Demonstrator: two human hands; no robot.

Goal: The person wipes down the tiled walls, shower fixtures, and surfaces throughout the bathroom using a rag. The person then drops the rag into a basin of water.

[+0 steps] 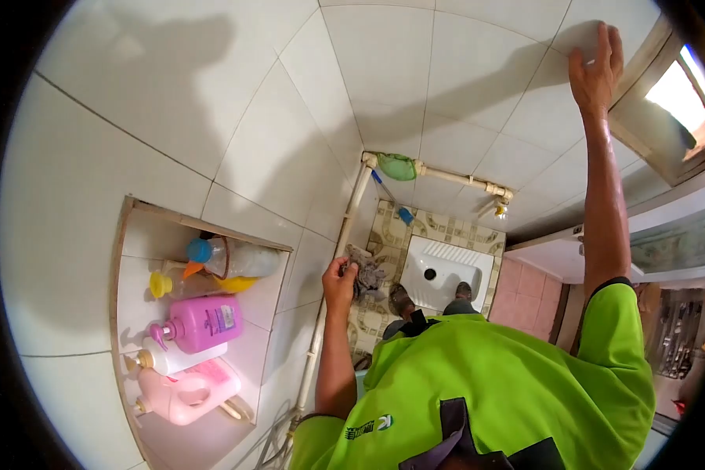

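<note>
Grey cloth (366, 276) in left hand (338, 283)

The left hand (339, 283) holds a crumpled grey cloth (368, 276), matt and rough; beside it runs a smooth cream plastic pipe (356, 200). Near the right hand (597, 69), white wall tiles (478, 55) are glossy. Below, between both hands, the white ceramic-looking squat pan (454, 270) shines.

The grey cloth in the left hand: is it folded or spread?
Neither: the cloth is crumpled, bunched in the left hand with uneven creases.
</note>
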